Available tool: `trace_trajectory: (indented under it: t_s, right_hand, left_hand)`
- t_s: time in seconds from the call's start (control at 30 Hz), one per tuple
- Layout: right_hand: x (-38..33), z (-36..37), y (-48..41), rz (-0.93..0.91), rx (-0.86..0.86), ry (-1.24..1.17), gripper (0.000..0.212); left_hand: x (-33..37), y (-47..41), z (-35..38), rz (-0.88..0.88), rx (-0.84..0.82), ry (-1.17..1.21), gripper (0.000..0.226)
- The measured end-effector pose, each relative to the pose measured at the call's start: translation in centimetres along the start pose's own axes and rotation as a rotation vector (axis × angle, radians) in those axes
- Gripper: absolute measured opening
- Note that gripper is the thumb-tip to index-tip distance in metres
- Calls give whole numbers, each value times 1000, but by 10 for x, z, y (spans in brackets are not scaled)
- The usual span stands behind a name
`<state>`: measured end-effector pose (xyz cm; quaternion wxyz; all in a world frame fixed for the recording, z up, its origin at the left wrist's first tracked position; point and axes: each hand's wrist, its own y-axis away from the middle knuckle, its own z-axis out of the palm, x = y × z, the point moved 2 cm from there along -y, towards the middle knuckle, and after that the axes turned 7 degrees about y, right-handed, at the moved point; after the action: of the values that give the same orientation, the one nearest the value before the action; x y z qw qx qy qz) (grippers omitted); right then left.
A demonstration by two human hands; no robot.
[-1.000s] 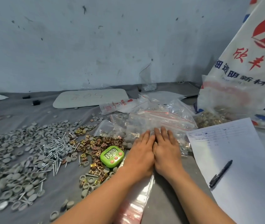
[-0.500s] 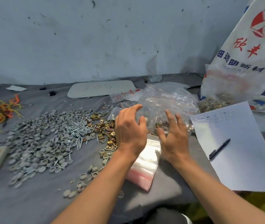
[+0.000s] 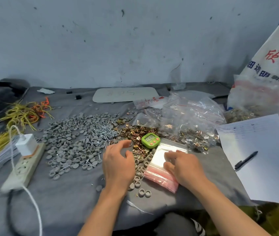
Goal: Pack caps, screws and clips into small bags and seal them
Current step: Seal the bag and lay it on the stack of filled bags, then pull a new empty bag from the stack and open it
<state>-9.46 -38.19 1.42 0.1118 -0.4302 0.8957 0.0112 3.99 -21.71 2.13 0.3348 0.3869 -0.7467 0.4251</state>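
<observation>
A wide heap of grey caps (image 3: 70,143) covers the grey cloth at centre left, with silver screws (image 3: 103,132) beside it and brass clips (image 3: 135,133) further right. A stack of empty small zip bags (image 3: 159,167) with red seal strips lies in front of me. My right hand (image 3: 183,167) rests flat on that stack, fingers spread. My left hand (image 3: 118,164) hovers curled and empty over loose caps just left of the stack. Filled clear bags (image 3: 191,123) pile up behind the stack.
A green timer (image 3: 150,140) sits among the clips. A white power strip (image 3: 24,164) with charger and cable lies left, yellow ties (image 3: 21,114) beyond it. A paper sheet (image 3: 270,160) with a black pen (image 3: 246,160) lies right, a printed sack (image 3: 271,74) behind.
Both hands pulled back from the pile of filled bags toward me. The right hand came down on the stack of empty bags; the left moved over the loose caps.
</observation>
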Motion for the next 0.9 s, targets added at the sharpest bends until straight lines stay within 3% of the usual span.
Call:
trace_trajectory:
  t_s: [0.13, 0.23, 0.43, 0.57, 0.63, 0.77, 0.83, 0.9]
  right_hand:
    - [-9, -5, 2, -20, 0, 95, 23]
    - [-28, -8, 1, -83, -124, 247, 12]
    - [-28, 2, -2, -62, -357, 63, 59]
    - [-19, 8, 8, -71, -254, 130, 56]
    - [-17, 9, 11, -36, -113, 122, 39]
    - [-13, 18, 16, 112, 148, -147, 13]
    - [-12, 20, 18, 166, 205, -261, 10]
    - [-13, 22, 18, 151, 201, -220, 12]
  left_hand:
    - [-8, 6, 6, -35, -50, 12, 38]
    - [-13, 3, 6, -107, -57, 70, 34]
    - [-18, 0, 9, -240, -74, -26, 31]
    - [-17, 1, 9, -277, -71, -41, 31]
    - [-16, 1, 8, -281, -79, -41, 30]
    - [-15, 2, 9, -281, -77, -38, 29]
    - [-16, 2, 9, -283, -71, -26, 29]
    - [-16, 1, 10, -279, -73, -33, 29]
